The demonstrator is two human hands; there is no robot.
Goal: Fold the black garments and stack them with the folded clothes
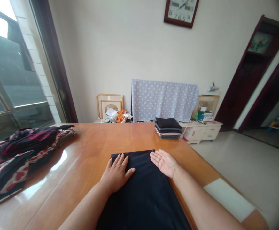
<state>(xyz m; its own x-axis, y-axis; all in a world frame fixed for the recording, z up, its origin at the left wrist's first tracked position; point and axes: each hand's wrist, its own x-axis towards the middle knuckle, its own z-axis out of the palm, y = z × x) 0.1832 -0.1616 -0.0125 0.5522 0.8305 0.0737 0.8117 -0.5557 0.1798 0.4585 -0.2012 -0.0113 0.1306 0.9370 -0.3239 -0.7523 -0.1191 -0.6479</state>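
Observation:
A black garment (144, 195) lies flat and lengthwise on the wooden table (89, 143), its far end nearly straight and its near end cut off by the bottom of the view. My left hand (117, 174) rests palm down on its far left part, fingers spread. Along the far right edge is my right hand (164, 163), turned palm up with the fingers stretched out, the fingertips over the cloth by the corner. Neither hand grips the fabric. What kind of garment it is, I cannot make out.
A stack of folded clothes (168, 128) stands near the table's far right edge. Loose patterned clothes (29, 150) are heaped at the left. A pale sheet (229, 198) lies at the right edge. Beyond are a polka-dot cloth (164, 100) and a white cabinet (205, 132).

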